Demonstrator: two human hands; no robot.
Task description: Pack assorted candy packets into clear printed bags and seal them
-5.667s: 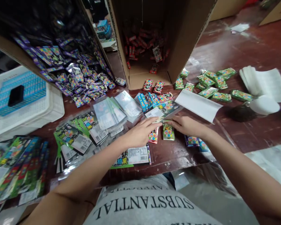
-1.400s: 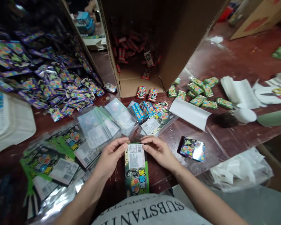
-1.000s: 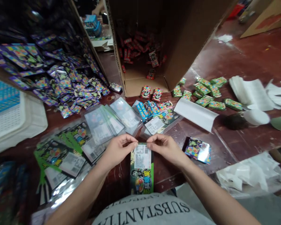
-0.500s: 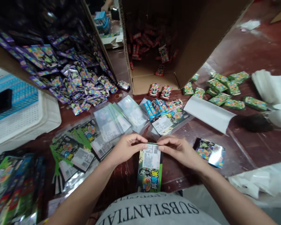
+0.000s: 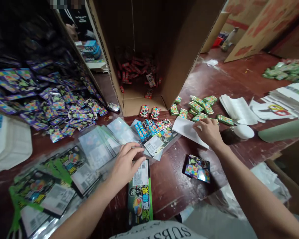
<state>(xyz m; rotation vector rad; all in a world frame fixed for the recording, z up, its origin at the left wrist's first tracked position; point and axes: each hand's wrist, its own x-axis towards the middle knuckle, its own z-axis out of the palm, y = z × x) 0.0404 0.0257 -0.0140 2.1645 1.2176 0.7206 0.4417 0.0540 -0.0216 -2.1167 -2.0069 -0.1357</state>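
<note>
My left hand (image 5: 128, 163) lies over the top of a green-and-black printed candy bag (image 5: 140, 196) in front of me. Its fingers are stretched out and apart, and the thumb rests near the bag's white barcode label. Over to the right, my right hand (image 5: 209, 132) has its fingers curled and pinched at the far right part of a curved white paper sheet (image 5: 183, 127); the fingertips are partly hidden. Just behind that hand are small green candy boxes (image 5: 196, 106). Blue candy packs (image 5: 146, 129) lie on another printed bag (image 5: 161, 141) between my hands.
Purple candy packs (image 5: 62, 103) spill from a carton at left. A cardboard box (image 5: 142, 107) holds red packs. Clear bags (image 5: 99, 139) and printed bags (image 5: 57, 182) lie left. A purple box (image 5: 197, 168), a white-lidded jar (image 5: 243, 132) and scissors (image 5: 276, 109) are right.
My right hand has left the bag's top edge and moved right to the white paper sheet. My left hand has opened and rests over the bag. The view has turned right.
</note>
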